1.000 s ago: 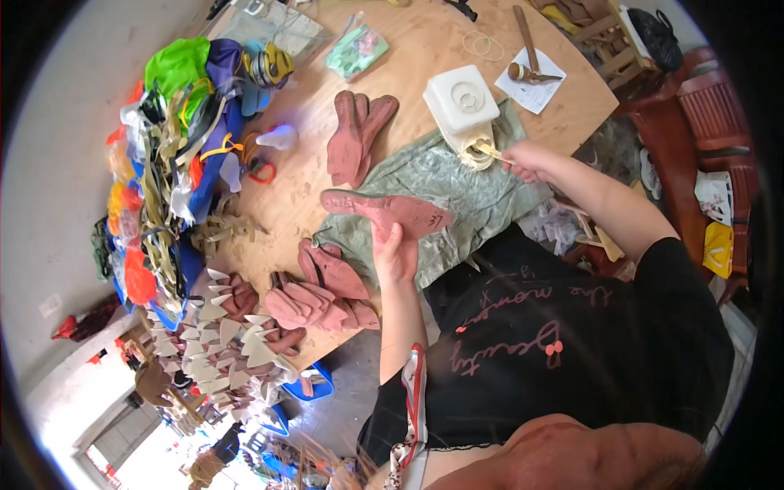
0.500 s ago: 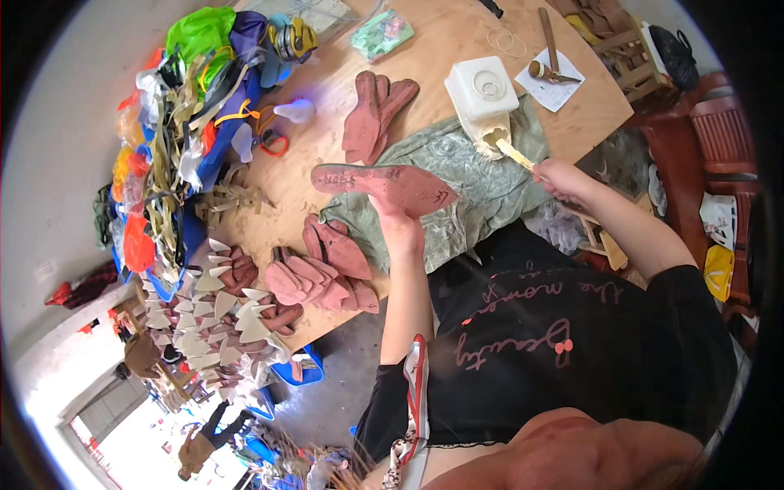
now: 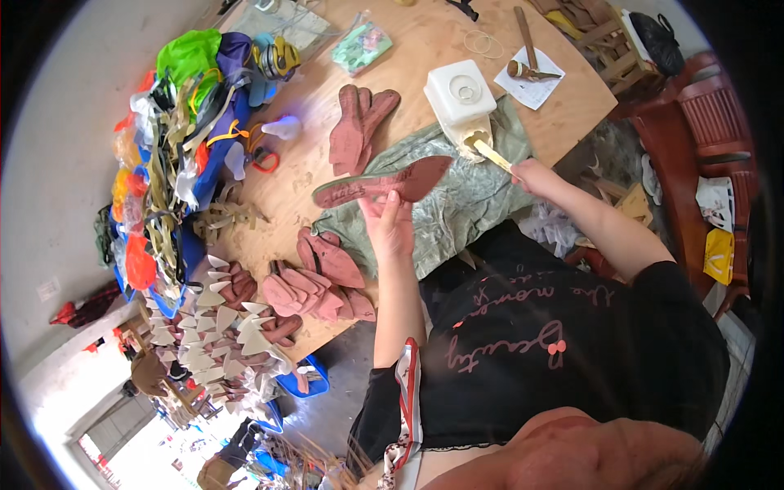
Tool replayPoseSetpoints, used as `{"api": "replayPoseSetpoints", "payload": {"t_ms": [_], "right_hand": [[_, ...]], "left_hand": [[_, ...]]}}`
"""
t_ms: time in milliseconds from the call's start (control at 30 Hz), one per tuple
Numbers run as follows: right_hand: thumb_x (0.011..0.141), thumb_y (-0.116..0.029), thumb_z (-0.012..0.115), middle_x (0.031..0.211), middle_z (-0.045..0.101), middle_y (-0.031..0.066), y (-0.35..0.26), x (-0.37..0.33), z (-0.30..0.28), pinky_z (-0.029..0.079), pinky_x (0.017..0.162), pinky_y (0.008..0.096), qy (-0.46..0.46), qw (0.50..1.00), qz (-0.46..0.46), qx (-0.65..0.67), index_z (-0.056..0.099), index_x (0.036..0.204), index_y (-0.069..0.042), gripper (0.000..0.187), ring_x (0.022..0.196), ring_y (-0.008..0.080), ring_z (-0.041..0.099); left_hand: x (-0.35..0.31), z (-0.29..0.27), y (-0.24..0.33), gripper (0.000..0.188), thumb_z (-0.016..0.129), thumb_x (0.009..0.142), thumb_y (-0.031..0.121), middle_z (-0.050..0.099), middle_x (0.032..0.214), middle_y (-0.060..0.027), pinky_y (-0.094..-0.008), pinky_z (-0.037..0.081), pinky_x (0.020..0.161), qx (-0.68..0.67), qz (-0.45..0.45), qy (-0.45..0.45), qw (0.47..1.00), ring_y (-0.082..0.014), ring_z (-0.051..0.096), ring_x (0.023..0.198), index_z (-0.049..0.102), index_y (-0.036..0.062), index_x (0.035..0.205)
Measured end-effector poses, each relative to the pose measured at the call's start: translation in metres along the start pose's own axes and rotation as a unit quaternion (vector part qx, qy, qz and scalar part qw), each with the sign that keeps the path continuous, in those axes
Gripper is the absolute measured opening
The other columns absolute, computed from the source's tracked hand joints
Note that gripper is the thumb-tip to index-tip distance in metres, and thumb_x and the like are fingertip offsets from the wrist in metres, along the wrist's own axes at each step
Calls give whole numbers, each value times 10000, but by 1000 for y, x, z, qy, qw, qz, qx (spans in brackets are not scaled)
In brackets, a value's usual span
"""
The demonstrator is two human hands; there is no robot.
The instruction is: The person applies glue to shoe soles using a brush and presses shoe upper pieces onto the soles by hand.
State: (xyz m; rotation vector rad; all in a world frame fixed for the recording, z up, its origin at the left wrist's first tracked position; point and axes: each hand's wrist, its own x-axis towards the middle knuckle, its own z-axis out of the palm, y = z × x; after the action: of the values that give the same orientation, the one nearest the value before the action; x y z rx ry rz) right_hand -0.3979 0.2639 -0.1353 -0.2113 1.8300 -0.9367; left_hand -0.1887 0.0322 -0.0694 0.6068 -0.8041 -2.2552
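My left hand (image 3: 387, 229) grips a reddish-brown shoe insole (image 3: 384, 184) from below, thumb against its near edge, and holds it raised over the table. Dark marks show on its face. In my right hand (image 3: 535, 177) is the handle of a pale, flat brush (image 3: 491, 153). Its far end reaches into the mouth of a white plastic jug (image 3: 460, 96) lying on its side, with yellowish crust around the mouth. The brush tip is hidden inside. Beneath the jug and the insole spreads a crumpled grey-green cloth (image 3: 433, 224). Beyond the insole lie several more insoles (image 3: 353, 122).
Stacked insoles (image 3: 314, 290) sit at the table's near left edge, beside many pieces with pale pointed tips (image 3: 216, 327). A heap of bags and straps (image 3: 184, 155) fills the left. A hammer (image 3: 529, 45) lies on paper (image 3: 531, 86) at the far right, near a red chair (image 3: 723, 106).
My left hand has turned the insole, so its right end tilts up and its face looks narrower. The brush stays in the jug mouth. The whole view has shifted slightly.
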Motion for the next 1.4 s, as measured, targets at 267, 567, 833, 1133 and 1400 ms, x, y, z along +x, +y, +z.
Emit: {"api": "replayPoseSetpoints", "payload": {"t_ms": [267,567,833,1133,1400], "right_hand": [[911,-321,492,507,457,23,24,4,-8,319,409,328,29,997,-30,-62,579,708,-46,353,412,145,418],[930,-332,518,578,475,7,5,-54,-22,348,522,277,55,998,-27,-21,567,692,-45,376,548,110,440],[924,-316,563,540,445,85,-141,-114,15,360,536,329,4,961,-253,-115,531,682,19,415,538,142,399],[913,-343,556,575,494,154,-140,-111,6,374,539,383,29,954,-186,-232,574,723,18,408,532,270,476],[913,-356,549,568,502,143,-98,-85,-25,382,533,385,62,940,-145,-303,580,729,10,411,527,277,484]], "left_hand": [[-3,10,-1,585,549,910,54,481,1304,-64,-502,347,1048,-141,-103,6,985,-266,462,1221,275,202,1405],[3,18,0,414,544,934,90,494,1291,-52,-485,342,1063,-126,-72,28,989,-251,466,1219,396,156,1314],[1,40,0,430,538,934,70,522,1247,-50,-447,370,1048,-120,-77,21,990,-241,481,1205,371,141,1324],[-7,46,19,441,505,946,67,492,1288,-52,-458,377,1044,-120,-69,17,990,-245,472,1215,350,137,1353],[2,20,33,382,528,946,147,494,1318,-58,-482,330,1076,-163,-39,49,985,-248,451,1246,416,134,1311]]}}
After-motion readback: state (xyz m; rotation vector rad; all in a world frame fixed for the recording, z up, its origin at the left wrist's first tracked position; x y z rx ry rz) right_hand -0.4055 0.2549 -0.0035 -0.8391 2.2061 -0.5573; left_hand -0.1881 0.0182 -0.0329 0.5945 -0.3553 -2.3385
